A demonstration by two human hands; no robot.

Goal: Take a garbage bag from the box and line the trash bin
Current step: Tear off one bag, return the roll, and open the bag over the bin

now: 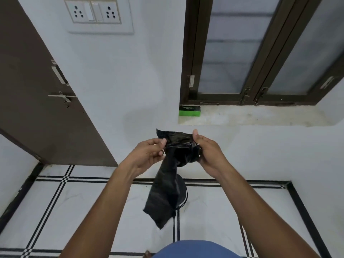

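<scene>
A black garbage bag point(165, 190) hangs folded in front of me, its top edge stretched between both hands. My left hand point(149, 153) pinches the bag's left side with thumb and fingers. My right hand point(206, 151) pinches the right side, thumb on top. Behind the hanging bag, a dark round trash bin point(183, 190) stands on the floor by the wall, mostly hidden by the bag. The green and black bag box point(189, 110) lies on the left end of the window sill.
A stone window sill point(251, 116) sits under a dark-framed window point(260, 49). A brown door point(37, 90) with a latch stands at the left. A socket panel point(96, 10) is on the wall above. White floor tiles with black lines lie below.
</scene>
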